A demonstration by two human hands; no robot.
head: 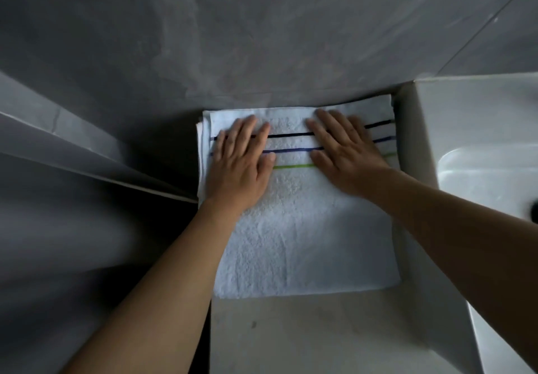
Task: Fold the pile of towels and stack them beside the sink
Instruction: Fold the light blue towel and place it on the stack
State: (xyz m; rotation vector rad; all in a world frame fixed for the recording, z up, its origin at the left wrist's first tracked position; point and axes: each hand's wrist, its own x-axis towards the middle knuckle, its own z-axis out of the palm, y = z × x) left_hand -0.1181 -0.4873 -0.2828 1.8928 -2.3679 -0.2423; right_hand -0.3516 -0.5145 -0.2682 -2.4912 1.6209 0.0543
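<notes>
A folded white towel (302, 233) with black, blue and green stripes lies flat on the pale counter (305, 335), its far edge against the grey wall. Edges of other folded towels (200, 146) show beneath it at the left and far right. My left hand (241, 164) presses flat on the towel's far left part, fingers straight. My right hand (346, 152) presses flat on its far right part, fingers spread. The white sink (480, 175) stands just to the right of the towel.
A grey tiled wall (262, 38) rises right behind the towels. To the left of the counter there is a dark drop and a grey ledge (87, 155). A dark drain fitting (534, 207) shows at the sink's right edge.
</notes>
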